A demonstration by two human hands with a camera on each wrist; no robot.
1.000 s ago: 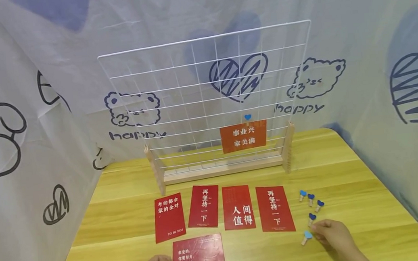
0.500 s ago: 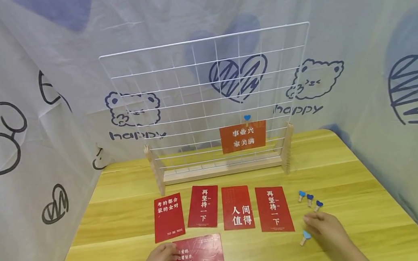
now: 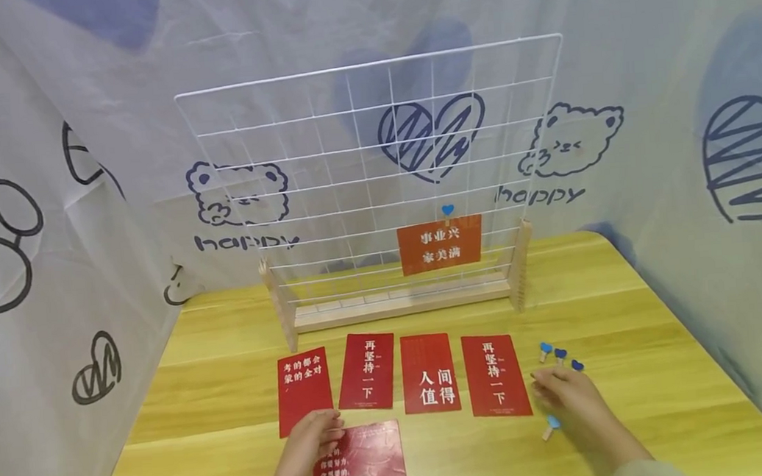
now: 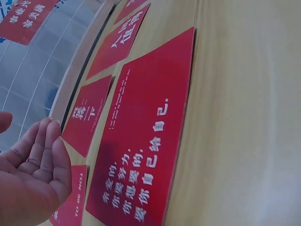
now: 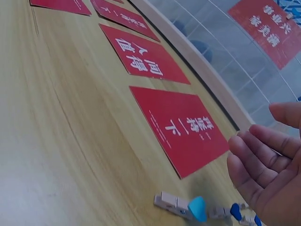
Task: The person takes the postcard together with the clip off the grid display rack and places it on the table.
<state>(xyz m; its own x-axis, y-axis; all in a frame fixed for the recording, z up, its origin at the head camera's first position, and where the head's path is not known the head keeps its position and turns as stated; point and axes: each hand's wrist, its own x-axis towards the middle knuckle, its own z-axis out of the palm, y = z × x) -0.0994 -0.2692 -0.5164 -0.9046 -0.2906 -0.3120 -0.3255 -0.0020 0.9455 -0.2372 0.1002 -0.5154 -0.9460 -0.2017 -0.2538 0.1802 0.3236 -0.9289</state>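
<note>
My left hand [image 3: 310,443] is over the upper left corner of a red card [image 3: 369,453] with white writing. In the left wrist view its fingers are loosely bent, with nothing in them. My right hand [image 3: 574,399] hovers between the rightmost upright red card [image 3: 495,374] and the small wooden clothespins. Its fingers are relaxed, and the right wrist view shows a gap between thumb and fingers with nothing there. A light blue heart clothespin [image 3: 552,425] lies below this hand; light blue [image 3: 546,348] and dark blue heart clothespins [image 3: 577,365] lie beyond it.
A white wire grid [image 3: 375,150] stands in a wooden base [image 3: 402,306] at the back. A blue heart clothespin [image 3: 447,210] holds an orange-red card [image 3: 440,245] on it. More red cards [image 3: 367,372] lie in a row before the base. Printed curtains [image 3: 683,195] surround the table.
My left hand has moved up and right, over the lower card's corner. My right hand has shifted left and slightly up from the clothespins toward the rightmost red card.
</note>
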